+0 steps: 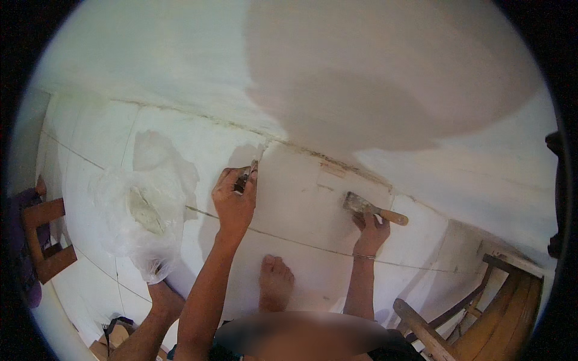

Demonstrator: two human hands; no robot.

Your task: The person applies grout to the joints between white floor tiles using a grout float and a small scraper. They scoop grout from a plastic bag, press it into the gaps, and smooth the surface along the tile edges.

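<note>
My left hand (233, 195) is closed around a small dark-handled tool (242, 182). Its thin pale tip points toward the dirty joint (265, 133) where the tiled floor meets the wall; whether it touches is unclear. My right hand (371, 233) grips a putty knife (360, 203) by its wooden handle, with its wide, smeared blade pointing up and left over the tiles. To the left, a clear plastic bag (108, 207) lies spread on the floor with a lump of pale putty (146, 210) in it. The bag covers part of my left foot.
A wooden chair or bench (503, 313) stands at the lower right. On the far left is a brown wooden frame (51, 240) beside purple cloth. My other bare foot (277, 283) rests between my arms on the tiled floor (313, 259). The pale wall (168, 54) rises ahead, partly shadowed.
</note>
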